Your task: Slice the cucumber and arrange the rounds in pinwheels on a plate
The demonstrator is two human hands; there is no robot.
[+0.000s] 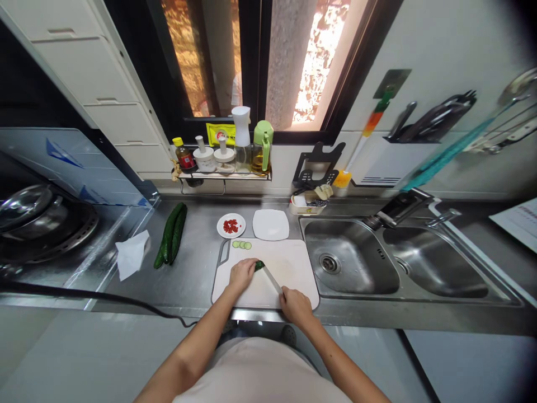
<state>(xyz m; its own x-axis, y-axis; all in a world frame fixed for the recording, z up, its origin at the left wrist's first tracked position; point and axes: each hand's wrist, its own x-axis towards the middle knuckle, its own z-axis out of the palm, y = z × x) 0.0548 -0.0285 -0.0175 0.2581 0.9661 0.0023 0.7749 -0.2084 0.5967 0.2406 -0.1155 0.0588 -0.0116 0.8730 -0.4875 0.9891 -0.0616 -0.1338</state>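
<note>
A white cutting board (293, 266) lies on the steel counter in front of me. My left hand (242, 275) is closed around a short dark green cucumber piece (259, 265), pressing it to the board; the fingers cover most of it. My right hand (296, 306) grips the handle of a kitchen knife (272, 279). Its blade points up and left, with the tip at the cucumber piece; whether it cuts in, I cannot tell. Several pale cucumber slices (242, 245) lie in a row at the board's upper left.
Behind the board stand a plate of chopped red pieces (231, 225) and a white square plate (271, 225). Whole cucumbers (171, 235) and a white paper (132, 254) lie left. A double sink (351, 254) is right. Seasoning bottles line a wall rack (226, 174).
</note>
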